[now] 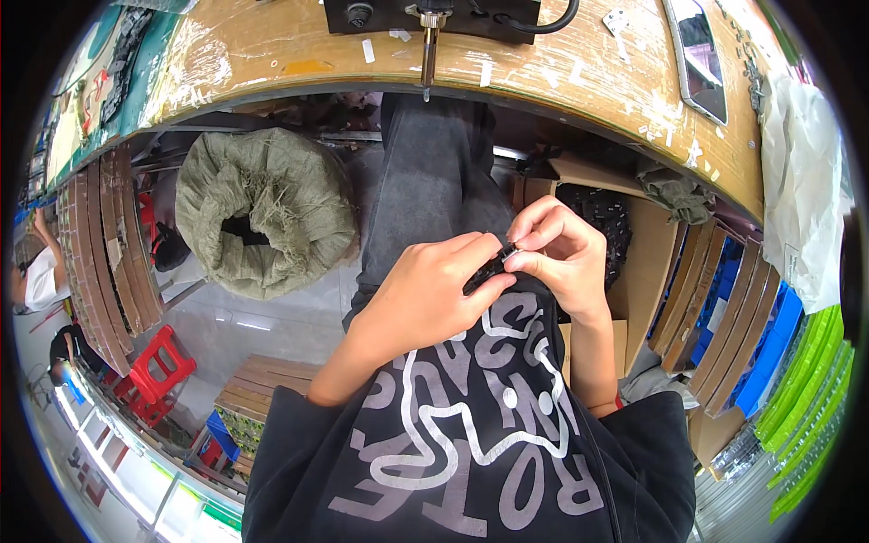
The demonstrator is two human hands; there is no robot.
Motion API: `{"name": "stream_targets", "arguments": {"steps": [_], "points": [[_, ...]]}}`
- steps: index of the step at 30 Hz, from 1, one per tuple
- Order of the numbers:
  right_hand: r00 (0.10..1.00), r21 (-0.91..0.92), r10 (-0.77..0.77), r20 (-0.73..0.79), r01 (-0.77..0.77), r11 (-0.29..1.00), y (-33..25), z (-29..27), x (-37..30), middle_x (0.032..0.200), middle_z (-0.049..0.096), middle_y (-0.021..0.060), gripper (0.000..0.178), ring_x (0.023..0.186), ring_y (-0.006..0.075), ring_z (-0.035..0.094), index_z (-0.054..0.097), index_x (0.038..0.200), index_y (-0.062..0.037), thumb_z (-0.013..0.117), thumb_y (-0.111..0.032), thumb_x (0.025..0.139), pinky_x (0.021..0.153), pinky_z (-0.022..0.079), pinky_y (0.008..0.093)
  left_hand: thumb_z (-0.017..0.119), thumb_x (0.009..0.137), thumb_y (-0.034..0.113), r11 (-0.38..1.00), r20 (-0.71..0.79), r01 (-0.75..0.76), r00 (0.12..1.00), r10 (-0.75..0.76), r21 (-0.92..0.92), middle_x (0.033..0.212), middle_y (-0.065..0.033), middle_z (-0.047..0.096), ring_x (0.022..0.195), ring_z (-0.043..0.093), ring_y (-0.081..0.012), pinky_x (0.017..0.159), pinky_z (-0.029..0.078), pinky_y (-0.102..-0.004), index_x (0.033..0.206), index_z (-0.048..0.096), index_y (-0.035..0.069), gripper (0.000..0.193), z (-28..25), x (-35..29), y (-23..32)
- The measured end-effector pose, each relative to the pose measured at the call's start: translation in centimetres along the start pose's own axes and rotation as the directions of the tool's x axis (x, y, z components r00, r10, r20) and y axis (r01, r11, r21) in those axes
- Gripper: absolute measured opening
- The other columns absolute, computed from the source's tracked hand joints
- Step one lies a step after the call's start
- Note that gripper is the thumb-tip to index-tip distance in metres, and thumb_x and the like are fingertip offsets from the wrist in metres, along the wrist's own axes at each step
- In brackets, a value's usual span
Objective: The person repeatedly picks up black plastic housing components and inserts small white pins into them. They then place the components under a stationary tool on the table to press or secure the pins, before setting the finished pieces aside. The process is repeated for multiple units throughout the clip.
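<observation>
My left hand (433, 291) is closed round a small cluster of black parts (485, 274) held in front of my chest, above my lap. The fingertips of my right hand (563, 258) pinch a small dark piece with a bright glint (510, 252) at the cluster's right end. The two hands nearly meet there. The fingers hide most of the parts, and their exact kind is too small to make out. Just beyond my right hand, an open cardboard box (654, 262) holds a heap of similar-looking small black parts (606, 217).
A wooden workbench (281, 45) spans the far side, bearing a black machine with a metal nozzle (430, 54) and a phone (699, 59). A rolled-open woven sack (312, 195) stands left of my legs. Stacked trays (104, 244) and a red stool (161, 364) stand further left.
</observation>
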State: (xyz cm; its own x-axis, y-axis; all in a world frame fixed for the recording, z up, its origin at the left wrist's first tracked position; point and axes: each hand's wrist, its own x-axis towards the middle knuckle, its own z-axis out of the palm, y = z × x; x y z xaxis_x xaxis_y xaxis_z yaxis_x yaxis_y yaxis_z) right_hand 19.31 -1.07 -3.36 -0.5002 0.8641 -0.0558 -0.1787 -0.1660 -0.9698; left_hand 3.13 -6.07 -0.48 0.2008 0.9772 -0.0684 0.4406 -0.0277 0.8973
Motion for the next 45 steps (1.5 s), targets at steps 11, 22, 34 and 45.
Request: {"name": "stream_targets", "arguments": {"steps": [11,22,34,45], "points": [[1.000,0.013,-0.012,-0.011,0.012,1.000,0.4,0.3,0.1,0.079,0.056,0.0094,0.013,0.071,0.0149,0.055,0.057,0.071,0.0000,0.068,0.003,0.064,0.063,0.045,0.0274,0.066,0.069,0.013,0.993,0.007,-0.076,0.997,0.075,0.094,0.063,-0.0108,0.050,0.052,0.050,-0.0267,0.046,0.038,-0.0328,0.082,0.053,0.001,0.022,-0.1,-0.1,0.2],[0.932,-0.030,-0.238,0.274,0.256,0.966,-0.3,-0.5,1.1,0.076,0.062,0.0040,0.015,0.080,0.0188,0.053,0.063,0.072,-0.0047,0.072,-0.010,0.060,0.082,0.036,0.0365,0.050,0.085,0.019,0.675,0.355,0.264,0.935,-0.003,-0.689,0.085,-0.0033,0.053,0.075,0.050,-0.0084,0.067,0.041,-0.0223,0.092,0.054,0.001,0.020,-0.6,1.0,-3.5],[0.999,0.024,0.042,-0.027,-0.042,0.999,1.6,1.2,2.9,0.103,0.050,0.0095,0.033,0.093,0.0167,0.050,0.049,0.107,0.0010,0.059,-0.012,0.078,0.082,0.040,0.0274,0.051,0.080,0.015,0.427,0.021,0.181,0.935,-0.354,-0.886,0.069,-0.0015,0.054,0.055,0.048,-0.0048,0.047,0.038,-0.0175,0.095,0.050,0.001,0.020,-0.3,2.2,-5.2],[0.883,0.308,0.403,0.240,-0.463,0.831,-1.8,3.3,1.8,0.066,0.057,0.0086,0.032,0.052,0.0155,0.058,0.040,0.102,-0.0001,0.060,-0.001,0.076,0.046,0.045,0.0235,0.053,0.082,0.007,0.684,-0.455,-0.073,0.797,-0.398,-0.726,0.071,-0.0015,0.058,0.061,0.047,-0.0013,0.053,0.038,-0.0166,0.091,0.053,-0.002,0.013,-2.7,4.6,-3.1]]}}
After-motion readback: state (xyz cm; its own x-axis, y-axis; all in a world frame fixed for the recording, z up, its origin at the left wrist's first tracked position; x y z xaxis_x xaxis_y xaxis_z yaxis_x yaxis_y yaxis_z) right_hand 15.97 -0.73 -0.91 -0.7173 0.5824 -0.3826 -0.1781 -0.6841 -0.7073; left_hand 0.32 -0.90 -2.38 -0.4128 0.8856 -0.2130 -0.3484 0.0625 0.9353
